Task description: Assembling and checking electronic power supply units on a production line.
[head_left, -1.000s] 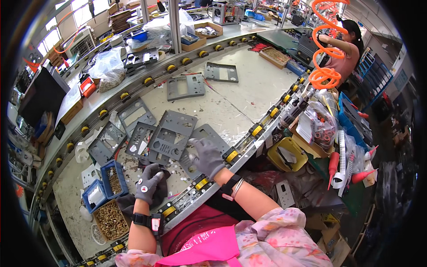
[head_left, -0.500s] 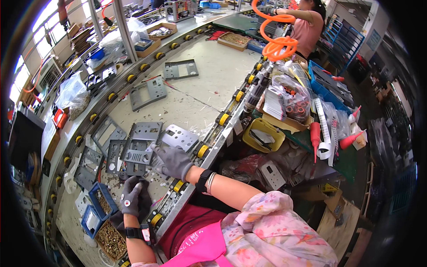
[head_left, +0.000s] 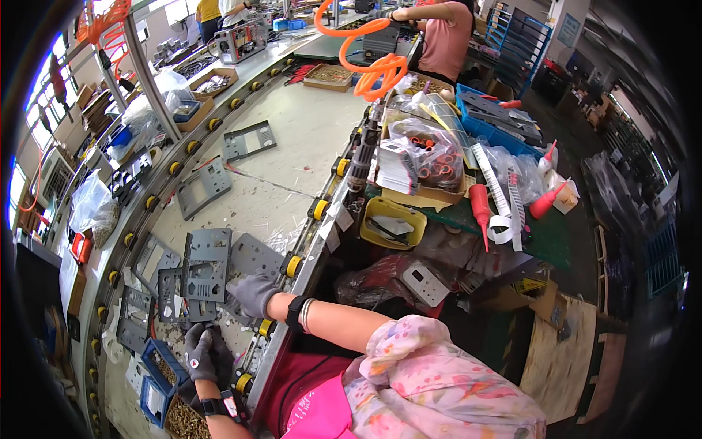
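A grey metal panel (head_left: 207, 265) with cut-outs and rows of slots stands tilted among other panels on the bench. My right hand (head_left: 253, 295), in a grey glove, closes at its lower right edge, fingertips partly hidden. Beyond that hand lies a flat perforated plate (head_left: 256, 257). My left hand (head_left: 205, 353), gloved too, is just below the panel with curled fingers; what they hold, if anything, I cannot make out. Blue bins (head_left: 162, 364) of small fasteners sit beside my left hand. More grey frames (head_left: 137, 316) rest on the left.
Further up the bench lie two more metal frames (head_left: 203, 188). Yellow rollers (head_left: 319, 209) line both bench edges. A power screwdriver (head_left: 362, 157) hangs on a coiled orange hose (head_left: 380, 77) near the right edge. To the right are a yellow bin (head_left: 395, 223) and red squeeze bottles (head_left: 479, 212). A co-worker (head_left: 446, 44) stands beyond.
My view has swung to the right, so the bench sits further left and lower. My right hand's fingers, earlier stretched over the panel, are now drawn in at its edge. The left hand has barely moved.
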Action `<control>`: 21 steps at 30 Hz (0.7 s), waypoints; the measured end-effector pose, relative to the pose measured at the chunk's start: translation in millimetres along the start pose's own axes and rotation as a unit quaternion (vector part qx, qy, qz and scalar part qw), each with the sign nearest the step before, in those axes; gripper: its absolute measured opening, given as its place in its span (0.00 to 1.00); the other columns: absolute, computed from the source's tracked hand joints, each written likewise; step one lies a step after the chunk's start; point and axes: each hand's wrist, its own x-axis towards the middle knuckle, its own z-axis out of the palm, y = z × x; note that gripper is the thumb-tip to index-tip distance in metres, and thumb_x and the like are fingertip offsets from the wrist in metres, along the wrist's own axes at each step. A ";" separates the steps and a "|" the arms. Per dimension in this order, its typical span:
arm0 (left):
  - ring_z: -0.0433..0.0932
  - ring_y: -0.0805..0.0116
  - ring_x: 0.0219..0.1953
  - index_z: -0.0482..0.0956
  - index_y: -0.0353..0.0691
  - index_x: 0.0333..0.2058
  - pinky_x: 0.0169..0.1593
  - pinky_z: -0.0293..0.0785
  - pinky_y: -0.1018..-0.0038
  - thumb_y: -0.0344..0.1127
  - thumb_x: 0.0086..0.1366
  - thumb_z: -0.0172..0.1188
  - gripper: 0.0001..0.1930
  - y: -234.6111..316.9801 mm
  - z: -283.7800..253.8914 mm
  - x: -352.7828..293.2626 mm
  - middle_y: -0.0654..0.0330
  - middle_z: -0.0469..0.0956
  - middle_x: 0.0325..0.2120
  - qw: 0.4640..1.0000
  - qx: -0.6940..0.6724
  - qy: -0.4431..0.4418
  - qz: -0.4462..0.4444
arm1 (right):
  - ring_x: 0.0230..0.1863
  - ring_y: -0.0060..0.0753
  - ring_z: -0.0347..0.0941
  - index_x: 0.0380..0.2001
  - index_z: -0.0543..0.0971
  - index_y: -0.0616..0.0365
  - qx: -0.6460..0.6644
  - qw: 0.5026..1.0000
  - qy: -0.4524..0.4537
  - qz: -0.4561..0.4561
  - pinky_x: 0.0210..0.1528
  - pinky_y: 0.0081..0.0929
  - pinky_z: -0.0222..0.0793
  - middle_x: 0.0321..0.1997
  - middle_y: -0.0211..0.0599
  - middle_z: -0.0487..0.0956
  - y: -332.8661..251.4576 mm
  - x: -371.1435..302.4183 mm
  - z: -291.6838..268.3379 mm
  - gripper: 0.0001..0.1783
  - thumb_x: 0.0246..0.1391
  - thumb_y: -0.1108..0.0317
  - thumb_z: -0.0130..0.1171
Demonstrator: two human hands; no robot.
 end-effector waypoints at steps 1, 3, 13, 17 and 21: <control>0.72 0.68 0.45 0.72 0.35 0.50 0.51 0.67 0.75 0.33 0.60 0.57 0.18 5.7 1.5 -2.7 0.58 0.76 0.43 1.000 0.010 0.004 0.005 | 0.40 0.46 0.75 0.53 0.70 0.51 0.016 0.997 0.075 -0.018 0.44 0.41 0.70 0.39 0.44 0.77 -2.0 0.4 -1.0 0.31 0.43 0.59 0.62; 0.72 0.68 0.45 0.73 0.35 0.49 0.51 0.67 0.75 0.33 0.61 0.56 0.18 -2.1 1.1 -0.4 0.59 0.76 0.43 1.000 0.013 0.008 0.021 | 0.34 0.44 0.76 0.45 0.74 0.53 0.054 0.967 0.245 -0.045 0.40 0.41 0.68 0.32 0.39 0.78 -2.3 -3.8 -2.1 0.20 0.46 0.64 0.57; 0.72 0.73 0.38 0.72 0.38 0.49 0.43 0.69 0.78 0.33 0.62 0.55 0.16 -13.8 -5.4 6.9 0.63 0.75 0.39 0.999 -0.051 -0.006 -0.010 | 0.32 0.36 0.75 0.40 0.78 0.50 0.223 0.844 0.474 -0.119 0.37 0.33 0.68 0.28 0.32 0.78 49.5 -167.3 -76.8 0.15 0.45 0.70 0.61; 0.72 0.73 0.37 0.71 0.37 0.49 0.42 0.70 0.78 0.32 0.62 0.55 0.17 -6.4 -3.0 3.5 0.62 0.75 0.39 0.999 -0.025 0.005 0.022 | 0.34 0.38 0.77 0.37 0.79 0.53 0.168 0.850 0.500 0.024 0.37 0.32 0.71 0.31 0.35 0.80 97.3 -275.1 -89.4 0.11 0.46 0.71 0.61; 0.72 0.71 0.41 0.70 0.36 0.51 0.45 0.70 0.76 0.32 0.61 0.56 0.18 18.9 3.4 -2.6 0.59 0.74 0.42 0.999 -0.032 -0.005 -0.009 | 0.34 0.38 0.78 0.36 0.80 0.55 0.061 0.794 0.579 0.176 0.39 0.31 0.73 0.32 0.38 0.81 143.1 -376.0 -98.1 0.09 0.49 0.72 0.60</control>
